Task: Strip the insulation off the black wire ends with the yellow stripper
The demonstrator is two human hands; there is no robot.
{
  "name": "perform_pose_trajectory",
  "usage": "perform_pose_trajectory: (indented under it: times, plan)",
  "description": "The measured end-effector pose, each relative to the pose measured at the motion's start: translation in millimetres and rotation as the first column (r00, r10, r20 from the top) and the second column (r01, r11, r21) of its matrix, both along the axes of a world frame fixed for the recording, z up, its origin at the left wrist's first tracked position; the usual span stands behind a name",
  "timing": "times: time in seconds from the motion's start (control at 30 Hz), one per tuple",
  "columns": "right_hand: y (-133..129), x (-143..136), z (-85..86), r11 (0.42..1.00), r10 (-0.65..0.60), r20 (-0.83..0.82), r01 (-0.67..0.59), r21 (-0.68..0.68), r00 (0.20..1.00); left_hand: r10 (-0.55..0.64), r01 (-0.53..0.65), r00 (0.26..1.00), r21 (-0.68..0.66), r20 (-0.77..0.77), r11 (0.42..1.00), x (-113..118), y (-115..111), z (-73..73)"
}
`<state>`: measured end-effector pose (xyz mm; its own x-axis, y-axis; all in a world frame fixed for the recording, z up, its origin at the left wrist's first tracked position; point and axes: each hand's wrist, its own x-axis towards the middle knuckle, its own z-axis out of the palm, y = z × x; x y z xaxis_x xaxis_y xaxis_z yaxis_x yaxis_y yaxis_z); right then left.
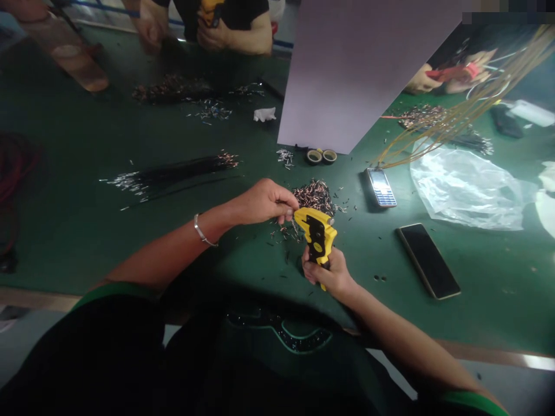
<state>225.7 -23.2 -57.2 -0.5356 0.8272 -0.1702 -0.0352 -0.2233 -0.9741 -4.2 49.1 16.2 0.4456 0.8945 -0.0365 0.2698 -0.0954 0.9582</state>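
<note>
My right hand [327, 271] is wrapped around the handles of a yellow and black wire stripper [317, 236], held upright with its head toward my left hand. The fingers of my left hand [266, 202] are pinched together right at the tool's jaws; whatever lies between them is too small to make out. Beneath and behind the tool's head spreads a pile of short copper-ended wire pieces [314, 195]. To the left lies a bundle of black wires [177, 172], with silvery tips at one end and bare copper at the other.
A pale upright panel [342, 69] stands ahead, with two tape rolls [321, 156] at its foot. On the right lie a keypad phone [380, 188], a smartphone [428, 261] and a plastic bag [470, 185]. Across the table, co-workers' hands hold a yellow tool [211, 13] and a red tool [453, 74].
</note>
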Motion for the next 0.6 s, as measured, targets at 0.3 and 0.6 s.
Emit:
perform_pose_trajectory:
  times: [0.3, 0.6]
  plan:
    - [6, 0, 3.0, 0.999, 0.021, -0.110, -0.018, 0.029, 0.994, 0.061, -0.060, 0.998, -0.014, 0.026, 0.998, 0, -2, -1.3]
    - [15, -1, 2.4, 0.997, -0.073, -0.260, 0.065, -0.039, 0.963, 0.192, -0.192, 0.981, -0.008, 0.011, 0.981, 3, -7, -2.2]
